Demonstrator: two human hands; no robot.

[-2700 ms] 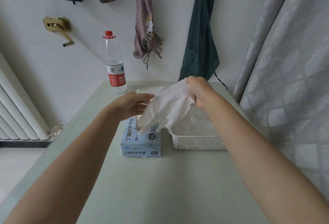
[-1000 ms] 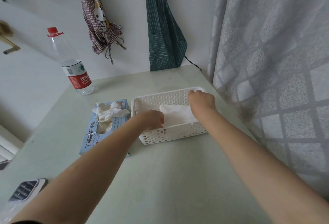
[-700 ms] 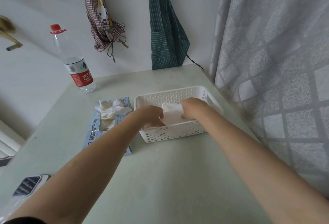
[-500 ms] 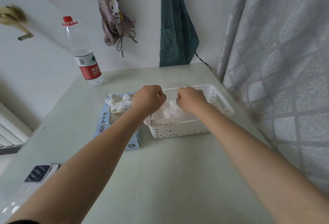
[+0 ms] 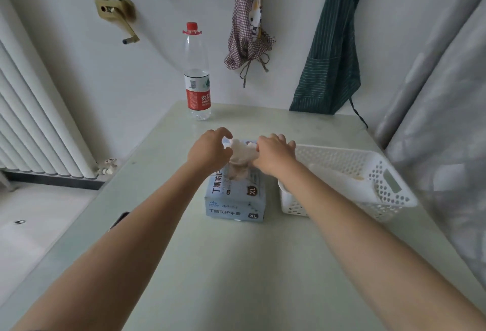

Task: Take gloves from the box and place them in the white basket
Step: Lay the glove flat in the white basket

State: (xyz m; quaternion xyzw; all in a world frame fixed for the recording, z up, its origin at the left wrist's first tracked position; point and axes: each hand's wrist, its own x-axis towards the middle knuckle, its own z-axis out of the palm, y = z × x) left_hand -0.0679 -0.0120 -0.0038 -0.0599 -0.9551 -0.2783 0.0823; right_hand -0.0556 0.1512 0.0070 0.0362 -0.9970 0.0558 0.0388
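On the pale green counter [image 5: 236, 265], mid-frame, both hands, left hand [image 5: 210, 150] and right hand [image 5: 273, 153], pinch crumpled white gloves [image 5: 240, 155] at the blue cardboard box [image 5: 235, 199], probably to pull them free for the white perforated plastic basket [image 5: 378, 186].

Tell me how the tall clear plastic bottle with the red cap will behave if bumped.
The tall clear plastic bottle looks nearly empty, so probably light. Tall on a narrow base, it likely tips easily. Once down, its round body would probably roll.

The left hand [image 5: 210, 150] and right hand [image 5: 273, 154] are covering the glove box [image 5: 235, 196] opening, while motion is blurring the bunched gloves [image 5: 242, 154] between them.
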